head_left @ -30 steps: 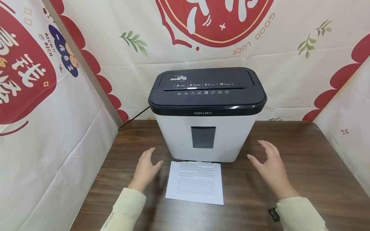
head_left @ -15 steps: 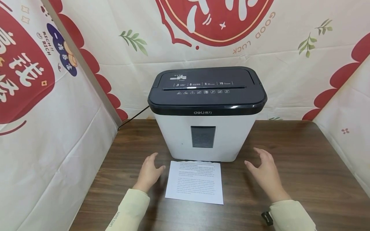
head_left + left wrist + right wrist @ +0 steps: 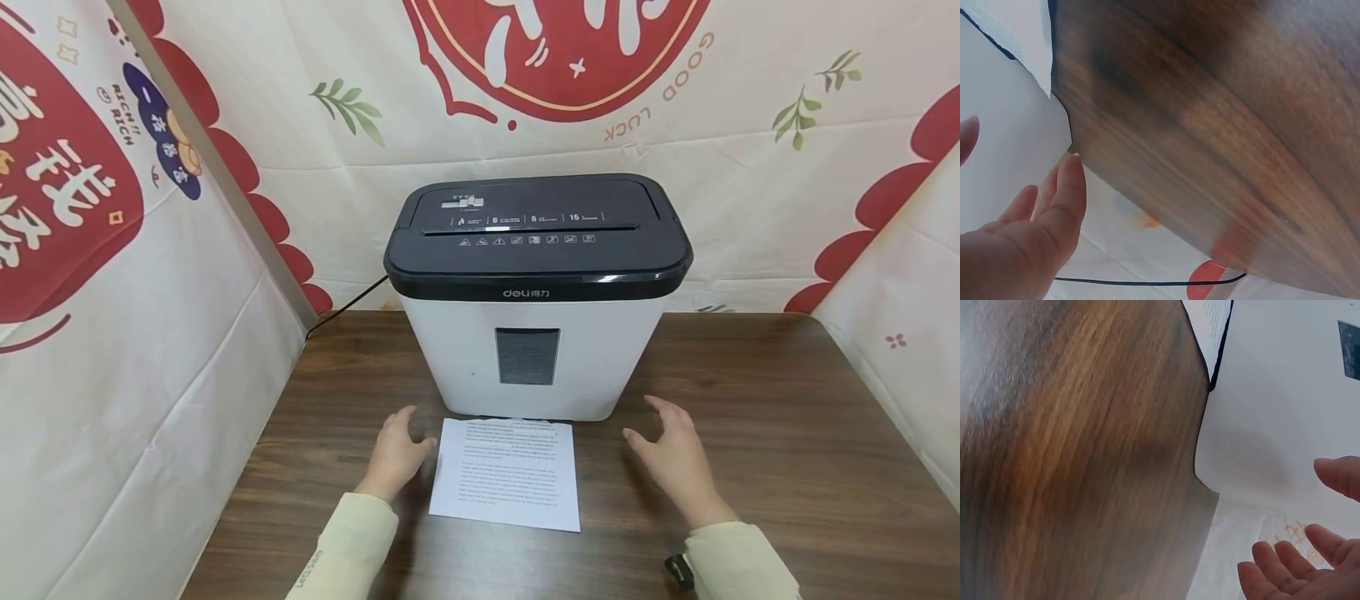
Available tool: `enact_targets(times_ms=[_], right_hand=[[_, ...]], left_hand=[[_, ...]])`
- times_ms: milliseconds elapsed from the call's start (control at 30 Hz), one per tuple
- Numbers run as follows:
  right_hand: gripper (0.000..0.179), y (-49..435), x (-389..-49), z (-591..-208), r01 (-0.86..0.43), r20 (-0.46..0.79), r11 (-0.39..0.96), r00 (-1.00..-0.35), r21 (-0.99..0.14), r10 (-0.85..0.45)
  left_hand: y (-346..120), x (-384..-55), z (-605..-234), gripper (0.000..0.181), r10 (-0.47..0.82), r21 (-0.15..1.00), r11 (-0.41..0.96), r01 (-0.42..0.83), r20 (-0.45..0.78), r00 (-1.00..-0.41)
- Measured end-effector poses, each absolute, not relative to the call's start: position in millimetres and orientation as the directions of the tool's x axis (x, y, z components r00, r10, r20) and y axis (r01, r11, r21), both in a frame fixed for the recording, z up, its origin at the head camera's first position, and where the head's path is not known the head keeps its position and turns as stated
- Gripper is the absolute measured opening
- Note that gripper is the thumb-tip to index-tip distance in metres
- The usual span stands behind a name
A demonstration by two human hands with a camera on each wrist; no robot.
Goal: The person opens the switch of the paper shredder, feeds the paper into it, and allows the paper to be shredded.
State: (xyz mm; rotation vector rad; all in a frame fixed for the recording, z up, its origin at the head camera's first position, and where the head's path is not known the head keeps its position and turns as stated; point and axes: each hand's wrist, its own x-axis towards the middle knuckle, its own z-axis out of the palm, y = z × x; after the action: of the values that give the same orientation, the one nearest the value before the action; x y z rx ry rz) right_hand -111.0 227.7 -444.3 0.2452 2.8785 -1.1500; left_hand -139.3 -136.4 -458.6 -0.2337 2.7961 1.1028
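Note:
A sheet of printed paper (image 3: 504, 475) with a torn far edge lies on the table, right at the front foot of a paper shredder (image 3: 457, 350). The shredder has a white bin, a small dark window and a black lid with a long slot. To the left of the sheet, my left hand (image 3: 393, 457) holds nothing, thumb spread from relaxed fingers. My right hand (image 3: 675, 462) is to the right of the sheet, also holding nothing, its fingers loosely bent. Both wrist views show the hands (image 3: 1035, 237) (image 3: 1304, 562) beside the shredder's white body.
The brown wooden table (image 3: 787, 442) extends on both sides of the shredder. A black power cord (image 3: 348, 307) runs from the shredder's left side to the table's edge. Printed cloth (image 3: 480, 150) hangs behind and along both sides.
Both hands have moved inward and slightly nearer the person, the left one rightward and the right one leftward, closer to the paper. Paper and shredder have stayed in place.

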Motion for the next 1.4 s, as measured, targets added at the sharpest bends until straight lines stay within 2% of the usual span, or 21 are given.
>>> enact_targets(times_ms=[300,900,1400], right_hand=[[0.069,216.8,-114.4,-450.0,0.211,-0.206,0.722,-0.974,-0.659,0.097],[0.061,194.5,-122.7,-463.5,0.211,-0.269,0.774,-0.961,-0.597,0.054],[0.058,173.3,-130.1,-473.3,0.181,-0.281,0.804,-0.960,-0.567,0.018]], left_hand=[[-132.7,-140.0,-465.9,0.062,-0.108,0.656,0.720,-0.226,-0.216,-0.971],[-124.6,-147.4,-478.3,0.061,-0.082,0.656,0.724,-0.213,-0.224,-0.971],[-113.4,-155.5,-482.1,0.048,-0.100,0.598,0.770,-0.223,-0.232,-0.968]])
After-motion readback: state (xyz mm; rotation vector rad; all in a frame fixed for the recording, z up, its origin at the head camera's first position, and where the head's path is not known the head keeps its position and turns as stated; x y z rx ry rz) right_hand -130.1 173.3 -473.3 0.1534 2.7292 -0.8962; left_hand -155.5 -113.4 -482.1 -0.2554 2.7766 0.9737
